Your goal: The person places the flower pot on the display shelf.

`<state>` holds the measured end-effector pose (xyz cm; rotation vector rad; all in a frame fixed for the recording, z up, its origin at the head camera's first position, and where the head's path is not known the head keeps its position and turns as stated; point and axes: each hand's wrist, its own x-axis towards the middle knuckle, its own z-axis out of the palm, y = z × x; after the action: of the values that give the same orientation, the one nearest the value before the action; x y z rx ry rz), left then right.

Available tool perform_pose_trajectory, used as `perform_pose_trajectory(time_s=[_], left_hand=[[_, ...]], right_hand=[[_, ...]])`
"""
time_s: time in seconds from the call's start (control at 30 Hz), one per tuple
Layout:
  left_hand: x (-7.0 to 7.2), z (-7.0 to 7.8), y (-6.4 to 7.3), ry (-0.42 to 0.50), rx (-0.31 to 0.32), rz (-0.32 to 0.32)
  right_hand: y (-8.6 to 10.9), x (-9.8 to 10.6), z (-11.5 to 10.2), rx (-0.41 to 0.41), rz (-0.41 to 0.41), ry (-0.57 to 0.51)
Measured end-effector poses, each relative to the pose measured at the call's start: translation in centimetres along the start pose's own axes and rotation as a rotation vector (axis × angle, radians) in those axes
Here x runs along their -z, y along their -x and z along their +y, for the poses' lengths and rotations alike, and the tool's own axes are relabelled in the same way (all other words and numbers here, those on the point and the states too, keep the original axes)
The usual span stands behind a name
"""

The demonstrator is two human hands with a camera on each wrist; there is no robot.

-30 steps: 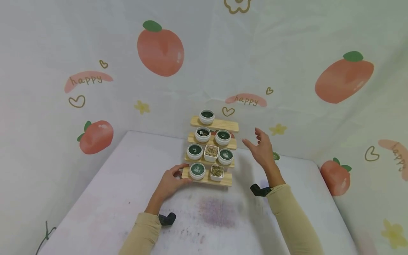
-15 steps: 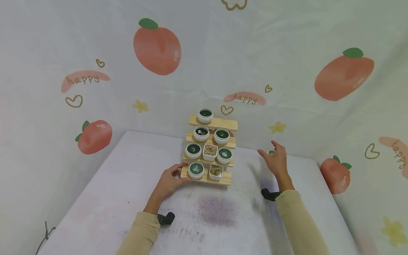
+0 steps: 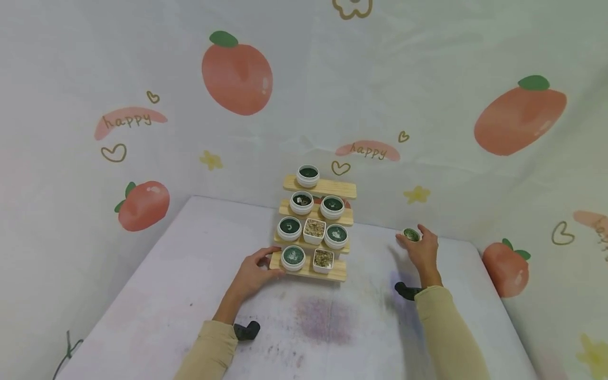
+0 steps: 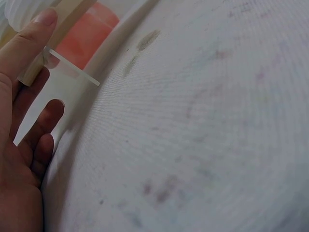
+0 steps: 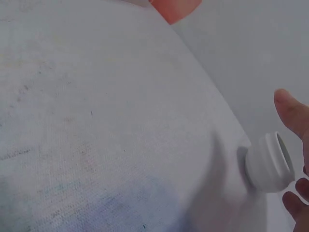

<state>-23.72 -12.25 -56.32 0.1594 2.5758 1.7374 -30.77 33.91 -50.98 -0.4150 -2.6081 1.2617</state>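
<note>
A stepped wooden stand [image 3: 306, 268] with clear supports holds several small white pots, most with dark green tops. My left hand [image 3: 252, 274] grips the left end of its lowest board; in the left wrist view the thumb lies over the board [image 4: 33, 72] and the fingers come from below. At the back right of the table stands a lone white round pot [image 3: 410, 235] with a green top. My right hand [image 3: 423, 252] reaches it with thumb and fingers spread at either side. In the right wrist view a gap shows between the thumb and the pot [image 5: 268, 164].
Two square white cups, one [image 3: 314, 231] on the third board and another [image 3: 323, 260] on the lowest, hold dry crumbly bits. A pale cloth [image 3: 228, 348] with purple stains covers the table. A fruit-printed curtain [image 3: 294, 63] hangs close behind the stand.
My right hand has moved right and down from beside the stand to the lone pot, its fingers now around it. My left hand has stayed on the lowest board.
</note>
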Motion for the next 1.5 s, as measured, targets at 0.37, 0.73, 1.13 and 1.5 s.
perform_pose_trajectory(time_s=[0.37, 0.73, 1.13, 1.5], left_hand=[[0.1, 0.3, 0.1, 0.010, 0.002, 0.004], [-0.5, 0.3, 0.2, 0.001, 0.011, -0.011], [-0.2, 0.8, 0.3, -0.007, 0.020, -0.004], [-0.2, 0.6, 0.3, -0.008, 0.011, -0.007]], right_hand=[[-1.1, -0.7, 1.3, -0.045, -0.039, 0.056], [-1.0, -0.5, 2.0, -0.146, -0.038, 0.027], [-1.4, -1.1, 2.3, -0.126, -0.007, 0.004], [-0.4, -0.5, 1.0, -0.079, 0.051, -0.060]])
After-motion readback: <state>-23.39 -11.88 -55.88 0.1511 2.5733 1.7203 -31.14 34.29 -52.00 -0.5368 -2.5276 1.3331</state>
